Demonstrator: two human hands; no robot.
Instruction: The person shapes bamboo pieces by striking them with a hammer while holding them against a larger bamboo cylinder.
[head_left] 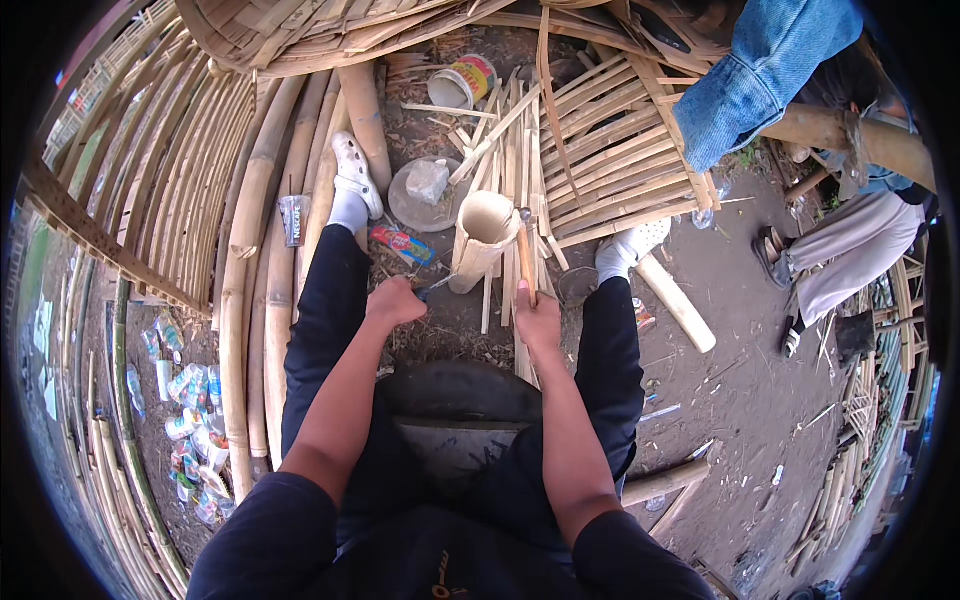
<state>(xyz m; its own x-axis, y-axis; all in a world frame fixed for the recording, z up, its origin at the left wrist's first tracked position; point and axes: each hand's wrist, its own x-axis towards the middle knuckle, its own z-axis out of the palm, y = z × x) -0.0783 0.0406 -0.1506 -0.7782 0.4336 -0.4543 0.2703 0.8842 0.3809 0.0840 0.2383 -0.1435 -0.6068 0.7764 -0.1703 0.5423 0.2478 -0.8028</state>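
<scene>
My left hand (395, 302) is closed in a fist around a thin metal tool (437, 287), whose end points at the lower side of a bamboo section. Its handle is hidden in my fingers, so I cannot tell its exact kind. That thick bamboo section (470, 255) stands between my feet, tilted a little, its hollow top facing up. In my right hand (538, 318) is a hammer (526, 262), gripped by its wooden handle. The small dark head is raised beside the rim of the bamboo; I cannot tell if they touch.
Split bamboo strips (515, 140) lie beyond the bamboo section, beside a slatted panel (610, 140). A stone (428, 181) sits on a round slab. Long poles (262, 200) and a plastic cup (294, 220) are at left. A person in denim (765, 75) is at upper right.
</scene>
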